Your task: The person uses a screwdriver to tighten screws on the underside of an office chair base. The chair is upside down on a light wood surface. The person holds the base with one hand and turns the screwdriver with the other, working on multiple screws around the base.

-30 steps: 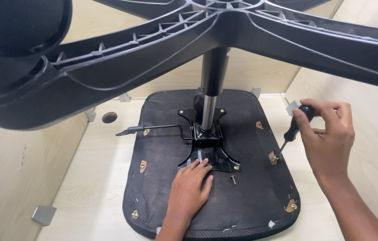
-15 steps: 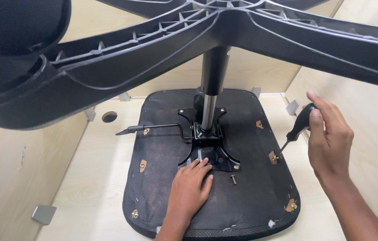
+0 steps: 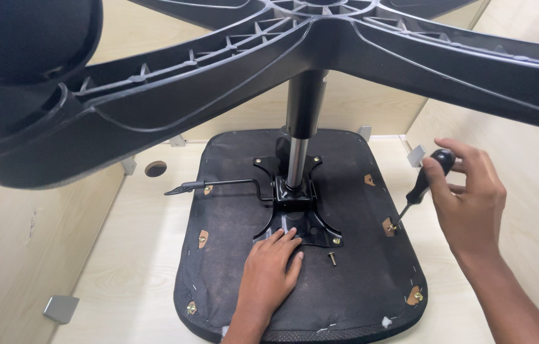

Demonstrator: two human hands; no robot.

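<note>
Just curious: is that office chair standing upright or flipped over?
Flipped over. The seat lies underside-up on the table, and the star base points up toward the camera.

Chair base legs [image 3: 174,95] block overhead; room beside gas column [image 3: 299,146] on seat underside [image 3: 358,280].

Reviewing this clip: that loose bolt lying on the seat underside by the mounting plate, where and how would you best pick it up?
Probably pinch the loose bolt across its shank from above, fingertips either side. It lies flat on the seat underside, clear of the mounting plate and left hand, so nothing blocks a top approach.

Single head-worn view, looking steeply down, close, upper part perhaps blocked by chair base [image 3: 320,38]
</note>
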